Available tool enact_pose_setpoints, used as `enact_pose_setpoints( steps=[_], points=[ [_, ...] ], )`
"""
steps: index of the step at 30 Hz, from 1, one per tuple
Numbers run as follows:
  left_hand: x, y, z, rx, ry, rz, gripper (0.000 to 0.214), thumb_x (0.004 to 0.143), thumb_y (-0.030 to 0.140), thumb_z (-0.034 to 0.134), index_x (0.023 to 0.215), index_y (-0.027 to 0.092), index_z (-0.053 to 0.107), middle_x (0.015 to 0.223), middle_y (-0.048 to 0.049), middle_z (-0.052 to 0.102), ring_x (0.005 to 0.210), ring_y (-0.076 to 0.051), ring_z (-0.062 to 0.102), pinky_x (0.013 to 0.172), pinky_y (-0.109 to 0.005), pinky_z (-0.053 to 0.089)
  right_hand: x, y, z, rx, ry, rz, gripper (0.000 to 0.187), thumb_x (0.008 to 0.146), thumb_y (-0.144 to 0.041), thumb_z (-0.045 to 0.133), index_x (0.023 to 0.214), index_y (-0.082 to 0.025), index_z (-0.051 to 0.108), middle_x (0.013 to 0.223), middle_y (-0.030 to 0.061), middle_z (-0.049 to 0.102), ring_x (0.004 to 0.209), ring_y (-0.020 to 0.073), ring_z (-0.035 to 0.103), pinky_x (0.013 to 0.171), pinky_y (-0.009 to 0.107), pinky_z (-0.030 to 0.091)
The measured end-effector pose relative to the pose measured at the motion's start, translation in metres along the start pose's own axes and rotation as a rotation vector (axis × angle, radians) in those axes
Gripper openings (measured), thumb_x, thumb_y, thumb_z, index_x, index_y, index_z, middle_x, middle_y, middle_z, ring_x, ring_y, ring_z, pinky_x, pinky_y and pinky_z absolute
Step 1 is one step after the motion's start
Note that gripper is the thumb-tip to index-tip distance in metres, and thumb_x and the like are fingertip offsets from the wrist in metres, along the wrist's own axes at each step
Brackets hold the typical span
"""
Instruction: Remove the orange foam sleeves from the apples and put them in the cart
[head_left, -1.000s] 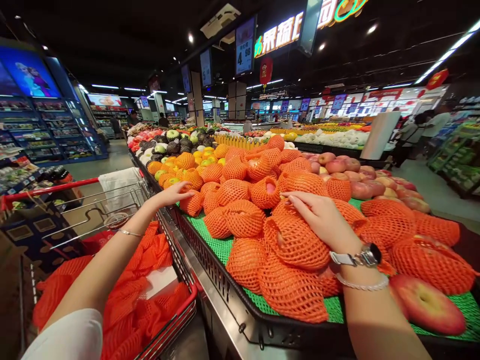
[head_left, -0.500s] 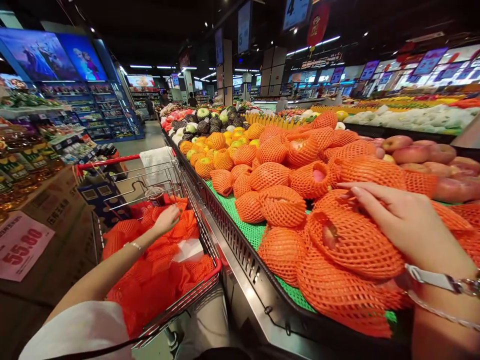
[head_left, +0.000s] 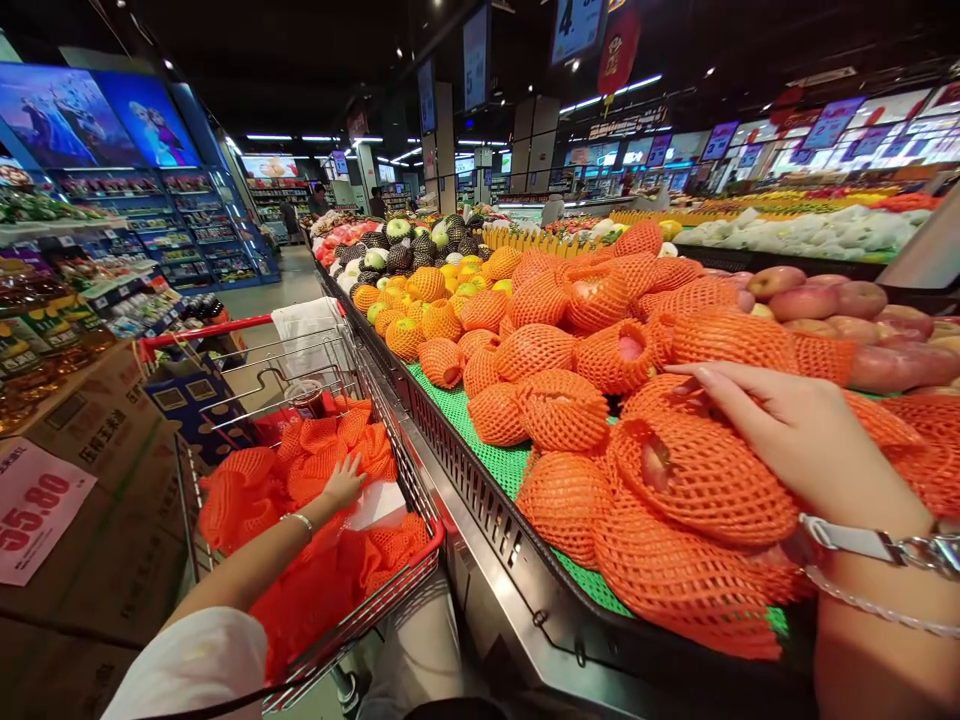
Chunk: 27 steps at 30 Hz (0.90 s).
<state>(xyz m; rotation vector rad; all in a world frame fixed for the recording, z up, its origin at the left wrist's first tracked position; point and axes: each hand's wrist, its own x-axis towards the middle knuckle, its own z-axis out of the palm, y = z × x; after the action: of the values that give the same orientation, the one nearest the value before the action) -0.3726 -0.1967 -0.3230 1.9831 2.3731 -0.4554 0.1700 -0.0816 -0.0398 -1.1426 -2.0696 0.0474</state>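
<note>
Over the shopping cart (head_left: 431,545), my left hand (head_left: 345,484) is open with its fingers spread. It is just above, or lightly touching, a heap of loose orange foam nets (head_left: 300,590); I cannot tell which. A white piece (head_left: 379,505) lies among the nets beside it. On the fruit stand, my right hand (head_left: 795,430) rests at the top of an apple in an orange foam net (head_left: 712,485). Its index finger and thumb are stretched forward; the other fingers are mostly hidden. A reddish patch of apple skin shows through the net's opening.
More netted fruit (head_left: 562,410) lies on the green mat (head_left: 487,460), behind the stand's black rim (head_left: 480,520). Bare apples (head_left: 821,300) are at right. The cart also holds a lidded cup (head_left: 304,395) and a dark blue box (head_left: 196,400). Cardboard boxes (head_left: 112,510) stand at left.
My left hand has moved slightly right and down over the cart, and its fingers have spread from a more closed shape. My right hand stays at the same netted apple. The view has shifted slightly.
</note>
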Motion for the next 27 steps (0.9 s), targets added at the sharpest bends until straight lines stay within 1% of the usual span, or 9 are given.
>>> enact_pose_setpoints(
  steps=[5,10,13,15,17,19,21,25,27],
  points=[
    [0.012,-0.008,-0.009,0.059,0.018,-0.054,0.034,0.09,0.033,0.057,0.119,0.015,0.056,0.124,-0.01,0.057,0.113,-0.024,0.056,0.098,-0.049,0.046,0.0,-0.002,0.0,-0.002,-0.004,-0.012,0.037,0.089,-0.037,0.042,0.1,-0.016,0.071,0.104,0.0119,0.073,0.097,0.0276,0.068,0.088,0.039,0.05],
    [0.009,-0.016,-0.014,0.07,0.031,-0.092,0.038,0.09,0.032,0.057,0.124,0.016,0.052,0.125,-0.0105,0.055,0.109,-0.023,0.058,0.091,-0.046,0.051,0.0,-0.006,-0.001,-0.02,0.006,-0.015,0.036,0.089,-0.035,0.042,0.098,-0.016,0.072,0.103,0.0112,0.073,0.094,0.0274,0.068,0.086,0.039,0.05],
    [0.007,-0.014,-0.014,0.062,0.044,-0.074,0.034,0.09,0.032,0.057,0.119,0.015,0.055,0.12,-0.0095,0.058,0.106,-0.022,0.059,0.09,-0.045,0.051,0.0,-0.007,-0.002,0.002,0.001,-0.021,0.036,0.09,-0.034,0.042,0.098,-0.015,0.072,0.104,0.0119,0.073,0.096,0.0276,0.068,0.086,0.038,0.049],
    [0.007,-0.012,-0.019,0.046,0.102,-0.061,0.029,0.09,0.032,0.057,0.114,0.015,0.058,0.116,-0.0082,0.06,0.105,-0.021,0.059,0.091,-0.044,0.05,0.0,-0.008,-0.002,0.019,-0.009,-0.031,0.036,0.091,-0.033,0.041,0.1,-0.015,0.071,0.106,0.012,0.072,0.099,0.0267,0.067,0.088,0.036,0.049],
    [0.007,-0.013,-0.032,0.012,0.204,-0.057,0.021,0.088,0.027,0.059,0.103,0.013,0.061,0.107,-0.008,0.062,0.101,-0.021,0.059,0.089,-0.043,0.049,0.001,-0.009,-0.002,0.026,-0.014,-0.037,0.036,0.092,-0.032,0.041,0.103,-0.014,0.07,0.108,0.0118,0.072,0.101,0.0257,0.066,0.09,0.035,0.048],
    [0.005,-0.017,-0.055,-0.046,0.352,-0.046,0.01,0.081,0.018,0.062,0.088,0.011,0.061,0.097,-0.009,0.062,0.096,-0.024,0.057,0.086,-0.042,0.046,0.001,-0.009,-0.003,0.025,-0.016,-0.035,0.036,0.092,-0.033,0.041,0.103,-0.014,0.07,0.107,0.0113,0.072,0.098,0.0258,0.067,0.088,0.035,0.048],
    [0.003,-0.025,-0.088,-0.13,0.542,-0.023,0.007,0.074,0.016,0.062,0.077,0.013,0.057,0.089,-0.0088,0.06,0.094,-0.026,0.053,0.085,-0.041,0.042,0.002,-0.009,-0.003,0.016,-0.007,-0.027,0.036,0.092,-0.034,0.041,0.099,-0.015,0.071,0.101,0.01,0.073,0.091,0.0259,0.068,0.082,0.035,0.049],
    [0.01,-0.044,-0.17,-0.389,1.009,-0.061,0.015,0.078,0.024,0.054,0.072,0.018,0.041,0.07,0.0011,0.042,0.072,-0.017,0.042,0.074,-0.033,0.035,0.002,-0.009,-0.003,0.016,0.085,-0.013,0.033,0.092,-0.034,0.043,0.095,-0.017,0.071,0.092,0.0084,0.074,0.085,0.0246,0.069,0.077,0.034,0.049],
    [0.023,-0.045,-0.216,-0.57,1.291,-0.124,0.013,0.082,0.024,0.046,0.077,0.02,0.036,0.07,0.0029,0.035,0.064,-0.014,0.034,0.065,-0.027,0.03,0.003,-0.01,-0.002,0.041,0.155,-0.011,0.031,0.091,-0.033,0.045,0.094,-0.016,0.071,0.093,0.0087,0.074,0.087,0.0238,0.069,0.079,0.034,0.049]
  ],
)
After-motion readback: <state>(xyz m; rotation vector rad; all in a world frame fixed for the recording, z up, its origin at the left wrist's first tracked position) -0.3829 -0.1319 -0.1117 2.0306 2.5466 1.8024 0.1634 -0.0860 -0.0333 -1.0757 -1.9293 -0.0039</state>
